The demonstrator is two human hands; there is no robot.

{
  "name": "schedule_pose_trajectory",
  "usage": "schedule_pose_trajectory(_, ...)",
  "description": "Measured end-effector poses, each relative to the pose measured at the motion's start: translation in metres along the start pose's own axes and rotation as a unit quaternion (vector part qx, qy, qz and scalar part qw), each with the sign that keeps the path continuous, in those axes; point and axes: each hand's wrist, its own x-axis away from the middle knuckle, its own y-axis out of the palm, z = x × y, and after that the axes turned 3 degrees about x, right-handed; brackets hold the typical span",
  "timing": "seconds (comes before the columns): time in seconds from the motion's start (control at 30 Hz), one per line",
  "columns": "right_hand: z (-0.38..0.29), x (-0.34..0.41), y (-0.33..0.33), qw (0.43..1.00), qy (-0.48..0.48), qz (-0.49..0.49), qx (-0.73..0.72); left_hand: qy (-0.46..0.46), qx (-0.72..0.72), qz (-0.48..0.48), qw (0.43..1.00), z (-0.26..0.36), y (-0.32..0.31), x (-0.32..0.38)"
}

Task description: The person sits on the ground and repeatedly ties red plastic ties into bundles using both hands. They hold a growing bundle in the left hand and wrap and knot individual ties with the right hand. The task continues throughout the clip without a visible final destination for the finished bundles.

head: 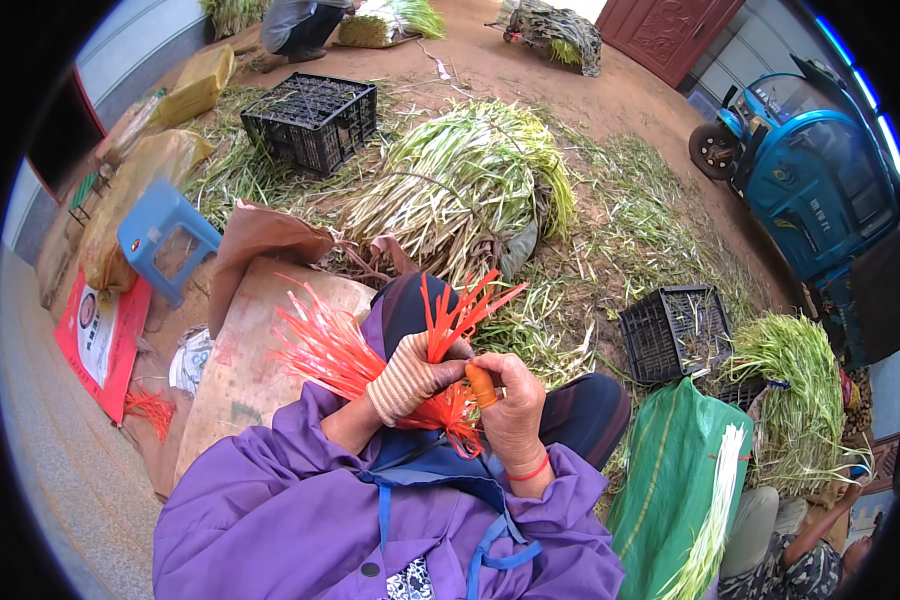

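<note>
My left hand (412, 379), in a striped glove with bare fingertips, is closed around red plastic strips (450, 319) that fan out above its fist. More red strips (330, 349) spread out to the left under that wrist and hang over my lap. My right hand (514, 405) meets the left thumb with its fingertips and wears an orange finger cot (481, 386). Whether a strip is pinched between those fingertips is hidden. A blue apron (420, 454) lies below both hands, over my lap.
Ahead lies a large heap of long green-and-white stalks (472, 180). Black plastic crates (311, 124) stand beyond it and at right (675, 334). A wooden board (247, 360) and blue stool (169, 232) are left. A tied white bundle (720, 487) lies on green sacking (652, 465), near another person (802, 555).
</note>
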Motion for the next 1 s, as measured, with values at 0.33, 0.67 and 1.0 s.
schedule_pose_trajectory(0.33, 0.003, -0.001, 0.003, 1.0, -0.017, -0.025, -0.005, -0.037, 0.097, -0.016, 0.994, 0.002, -0.001, -0.001)
schedule_pose_trajectory(0.67, 0.005, 0.008, 0.005, 0.993, 0.078, -0.021, -0.092, 0.067, -0.016, -0.033, 0.997, -0.016, -0.003, -0.004)
schedule_pose_trajectory(1.0, 0.005, 0.006, 0.002, 0.858, 0.315, -0.055, -0.403, 0.15, -0.011, 0.054, 0.987, -0.029, 0.005, 0.007)
